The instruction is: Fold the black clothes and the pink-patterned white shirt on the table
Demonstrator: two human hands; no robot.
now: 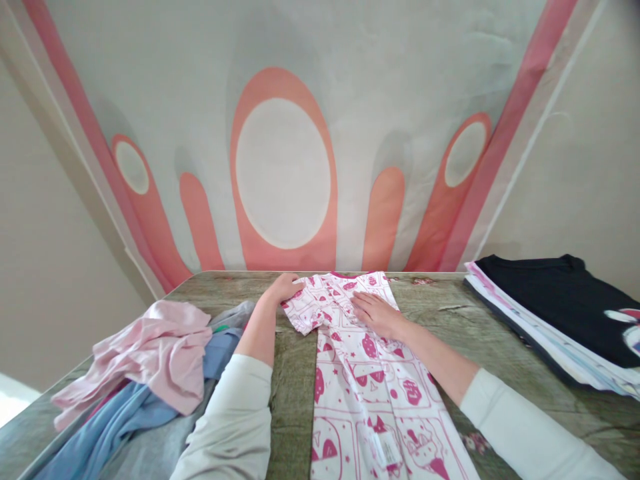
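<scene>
A white short-sleeved shirt (367, 373) with a magenta cartoon print lies lengthwise on the table, its collar at the far edge. It is long and runs out of view at the bottom. One sleeve sticks out to the left; the right side looks folded in. My left hand (284, 288) is closed at the outer end of that sleeve, thumb and fingers on the cloth. My right hand (379, 315) rests flat on the upper right of the shirt, fingers stretched out. A small white label (385, 448) shows near the bottom.
On the left, a loose heap of clothes holds a pink garment (160, 347), a blue one (125, 417) and grey ones. A stack of folded clothes with a black shirt (560, 300) on top stands at the right. Behind the wood-patterned table (295, 373) rises a patterned grey backdrop (350, 87).
</scene>
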